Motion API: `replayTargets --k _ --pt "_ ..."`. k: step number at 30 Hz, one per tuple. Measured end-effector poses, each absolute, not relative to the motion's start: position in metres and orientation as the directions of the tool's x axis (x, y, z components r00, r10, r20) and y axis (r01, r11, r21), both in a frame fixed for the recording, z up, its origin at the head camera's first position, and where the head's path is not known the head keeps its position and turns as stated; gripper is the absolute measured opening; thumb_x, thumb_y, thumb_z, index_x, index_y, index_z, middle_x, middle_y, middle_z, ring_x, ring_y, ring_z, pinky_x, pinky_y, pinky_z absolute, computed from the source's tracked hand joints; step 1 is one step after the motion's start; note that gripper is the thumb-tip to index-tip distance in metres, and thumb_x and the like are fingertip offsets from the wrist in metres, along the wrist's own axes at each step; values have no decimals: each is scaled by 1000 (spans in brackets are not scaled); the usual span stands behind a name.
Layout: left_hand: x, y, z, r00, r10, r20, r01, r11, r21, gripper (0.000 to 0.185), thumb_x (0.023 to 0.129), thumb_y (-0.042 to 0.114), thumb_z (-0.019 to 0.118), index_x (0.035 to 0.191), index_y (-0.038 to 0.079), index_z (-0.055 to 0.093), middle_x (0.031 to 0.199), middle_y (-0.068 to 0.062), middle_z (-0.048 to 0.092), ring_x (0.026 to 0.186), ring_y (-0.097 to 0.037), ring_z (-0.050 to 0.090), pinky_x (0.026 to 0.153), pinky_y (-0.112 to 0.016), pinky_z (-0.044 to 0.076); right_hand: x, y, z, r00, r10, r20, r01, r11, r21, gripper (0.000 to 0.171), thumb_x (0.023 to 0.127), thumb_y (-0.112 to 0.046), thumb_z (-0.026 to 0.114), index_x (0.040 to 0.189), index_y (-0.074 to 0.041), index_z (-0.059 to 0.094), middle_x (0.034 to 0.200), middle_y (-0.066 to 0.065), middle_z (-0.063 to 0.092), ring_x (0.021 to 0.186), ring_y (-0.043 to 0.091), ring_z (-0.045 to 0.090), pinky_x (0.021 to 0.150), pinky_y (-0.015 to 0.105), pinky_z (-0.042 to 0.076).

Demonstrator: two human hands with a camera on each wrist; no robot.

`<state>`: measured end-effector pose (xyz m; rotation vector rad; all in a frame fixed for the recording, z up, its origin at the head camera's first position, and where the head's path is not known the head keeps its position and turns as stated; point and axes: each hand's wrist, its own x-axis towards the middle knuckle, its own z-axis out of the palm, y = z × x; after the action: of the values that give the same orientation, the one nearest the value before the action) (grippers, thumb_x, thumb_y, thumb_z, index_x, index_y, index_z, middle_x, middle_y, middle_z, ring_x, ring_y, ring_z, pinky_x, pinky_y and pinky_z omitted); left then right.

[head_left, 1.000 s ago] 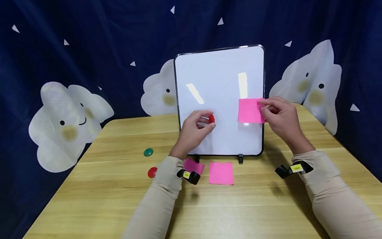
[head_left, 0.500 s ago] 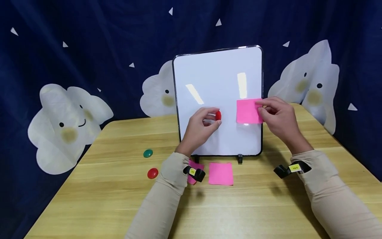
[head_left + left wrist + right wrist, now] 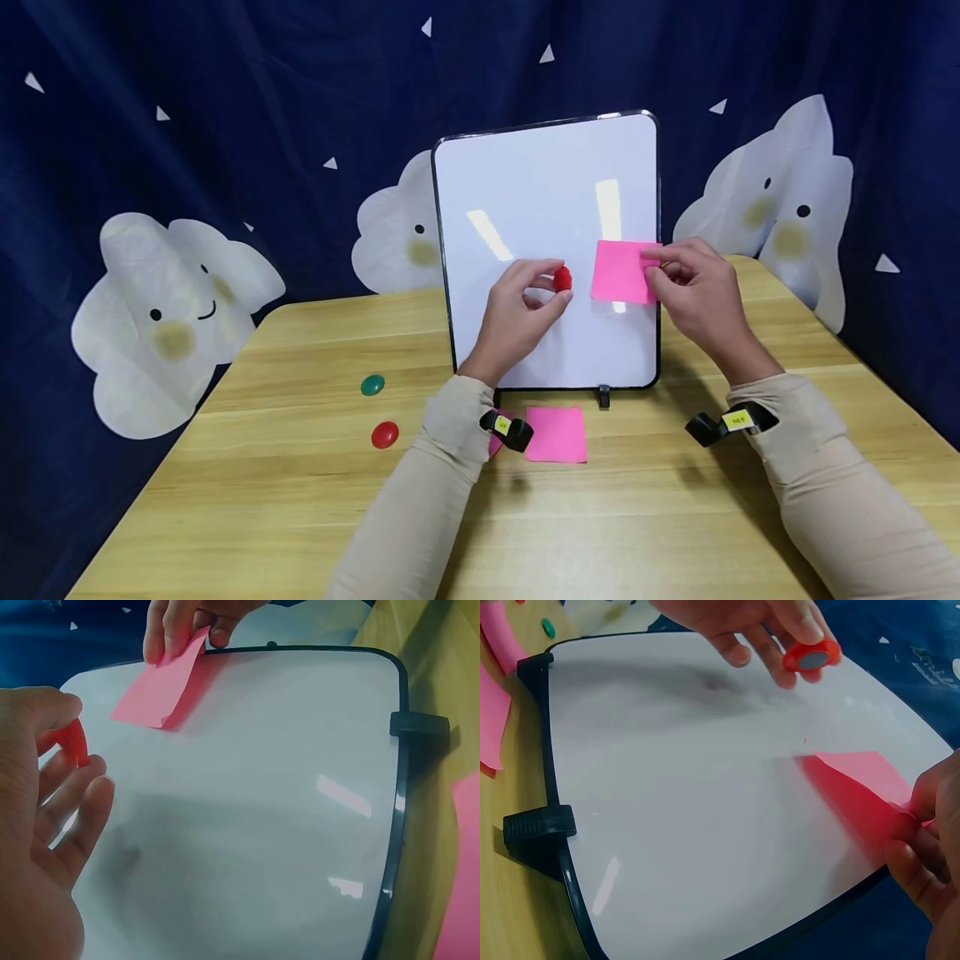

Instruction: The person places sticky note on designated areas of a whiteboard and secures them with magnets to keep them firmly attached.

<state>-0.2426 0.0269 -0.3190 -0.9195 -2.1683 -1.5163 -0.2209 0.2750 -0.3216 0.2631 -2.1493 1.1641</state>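
The bench (image 3: 225, 517) looks like smooth wood, with pale stripes and a soft shine. The white board (image 3: 540, 192) is smooth and very glossy, with bright light bouncing off it. Its black rim (image 3: 550, 750) looks like shiny plastic. The pink note (image 3: 618, 272) is thin, matt paper. The red button (image 3: 562, 279) looks like plastic, with a dull grey spot (image 3: 813, 661) like metal. The green button (image 3: 372, 385) is shiny. The blue curtain (image 3: 300, 67) is folded cloth; the sleeves (image 3: 817, 467) are matt, wrinkly cloth.
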Motion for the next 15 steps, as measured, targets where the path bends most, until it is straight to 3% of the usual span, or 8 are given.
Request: replayTargets --k 15 --pt "-255 43 -305 -620 439 651 784 304 542 39 91 9 73 128 1 65 119 -7 59 96 -11 59 75 -18 54 -223 272 -327 -704 104 703 -487 651 -583 24 94 -3 61 114 1 75 106 11 60 80 12 52 66 9 43"
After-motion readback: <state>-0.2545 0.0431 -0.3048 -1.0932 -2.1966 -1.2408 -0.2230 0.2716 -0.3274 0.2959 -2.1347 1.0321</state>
